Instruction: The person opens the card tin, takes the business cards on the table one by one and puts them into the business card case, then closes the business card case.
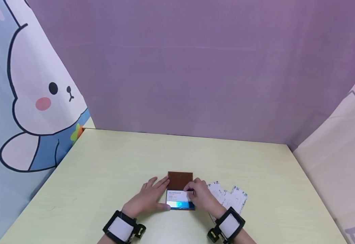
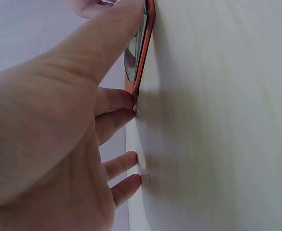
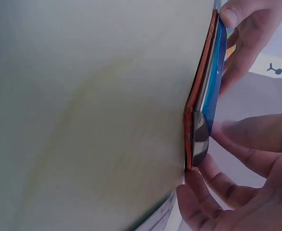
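Note:
A brown card case lies unfolded on the table in the head view, its bare brown flap pointing away from me. On its near half is a white business card with a shiny blue lower band. My left hand rests at the case's left side, thumb on the near corner and fingers spread straight along the far edge. From the right, my right hand pinches the card's far right corner between thumb and curled forefinger. The right wrist view shows the case's silver metal end beside those fingers.
White cards with leafy printed corners lie overlapping to the right, partly under my right wrist. The pale wooden table ends at a purple curtain behind, with a cartoon-print cloth at the left.

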A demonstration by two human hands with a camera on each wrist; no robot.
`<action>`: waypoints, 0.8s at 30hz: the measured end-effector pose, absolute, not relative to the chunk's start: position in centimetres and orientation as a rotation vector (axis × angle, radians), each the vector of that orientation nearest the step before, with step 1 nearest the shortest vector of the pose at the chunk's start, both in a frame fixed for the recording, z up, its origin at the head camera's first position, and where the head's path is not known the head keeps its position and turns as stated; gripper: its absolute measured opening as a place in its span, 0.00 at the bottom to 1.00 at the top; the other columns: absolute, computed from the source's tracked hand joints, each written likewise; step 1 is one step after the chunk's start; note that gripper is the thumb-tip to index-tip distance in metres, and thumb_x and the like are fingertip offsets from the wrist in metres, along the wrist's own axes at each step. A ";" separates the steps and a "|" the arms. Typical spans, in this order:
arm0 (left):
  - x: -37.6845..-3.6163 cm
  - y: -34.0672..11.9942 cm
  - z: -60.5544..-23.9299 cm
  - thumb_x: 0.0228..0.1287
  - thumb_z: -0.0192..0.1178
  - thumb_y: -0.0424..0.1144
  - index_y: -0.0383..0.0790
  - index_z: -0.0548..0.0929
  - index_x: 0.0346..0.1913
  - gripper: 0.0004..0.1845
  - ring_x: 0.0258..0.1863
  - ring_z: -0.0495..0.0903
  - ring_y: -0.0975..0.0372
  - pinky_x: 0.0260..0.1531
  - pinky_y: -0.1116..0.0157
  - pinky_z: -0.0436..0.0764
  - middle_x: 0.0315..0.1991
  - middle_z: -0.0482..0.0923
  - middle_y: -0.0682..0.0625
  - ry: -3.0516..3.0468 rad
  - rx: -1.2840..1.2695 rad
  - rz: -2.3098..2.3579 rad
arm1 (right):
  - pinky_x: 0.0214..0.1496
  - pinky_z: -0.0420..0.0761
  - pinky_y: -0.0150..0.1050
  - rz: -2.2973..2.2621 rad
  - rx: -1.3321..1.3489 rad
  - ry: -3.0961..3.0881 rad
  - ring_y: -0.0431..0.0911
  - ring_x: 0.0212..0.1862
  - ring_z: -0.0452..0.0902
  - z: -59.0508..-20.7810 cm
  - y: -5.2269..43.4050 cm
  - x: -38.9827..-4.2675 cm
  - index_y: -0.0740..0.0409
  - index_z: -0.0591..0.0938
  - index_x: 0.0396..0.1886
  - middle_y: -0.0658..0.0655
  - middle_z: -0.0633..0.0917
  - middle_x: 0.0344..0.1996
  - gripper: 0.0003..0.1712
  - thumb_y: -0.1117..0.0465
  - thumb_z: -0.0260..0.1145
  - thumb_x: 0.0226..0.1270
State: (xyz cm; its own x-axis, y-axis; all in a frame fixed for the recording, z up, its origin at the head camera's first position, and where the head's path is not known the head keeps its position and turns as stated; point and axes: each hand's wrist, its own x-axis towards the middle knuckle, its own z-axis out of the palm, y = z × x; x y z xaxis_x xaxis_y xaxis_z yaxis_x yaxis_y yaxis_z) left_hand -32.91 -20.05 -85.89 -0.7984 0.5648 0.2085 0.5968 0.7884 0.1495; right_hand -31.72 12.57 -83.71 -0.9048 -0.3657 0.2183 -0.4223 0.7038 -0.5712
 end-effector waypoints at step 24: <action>-32.1 -20.0 -84.0 0.26 0.49 0.83 0.63 0.38 0.71 0.64 0.70 0.20 0.55 0.57 0.32 0.47 0.73 0.30 0.64 -2.868 -0.927 -0.245 | 0.26 0.69 0.51 0.626 0.022 -2.964 0.55 0.48 0.62 -87.1 30.0 -30.0 0.21 0.62 0.57 0.47 0.68 0.55 0.60 0.22 0.67 0.07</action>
State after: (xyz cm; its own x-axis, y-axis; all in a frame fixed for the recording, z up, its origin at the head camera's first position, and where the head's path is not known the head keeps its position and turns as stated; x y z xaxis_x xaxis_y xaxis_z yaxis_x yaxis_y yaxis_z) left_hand -32.14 -19.97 -84.00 -0.8060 0.5698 0.1605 0.5887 0.7998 0.1173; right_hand -30.04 29.96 -87.06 -0.9936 0.0089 0.1129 -0.0375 0.9148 -0.4021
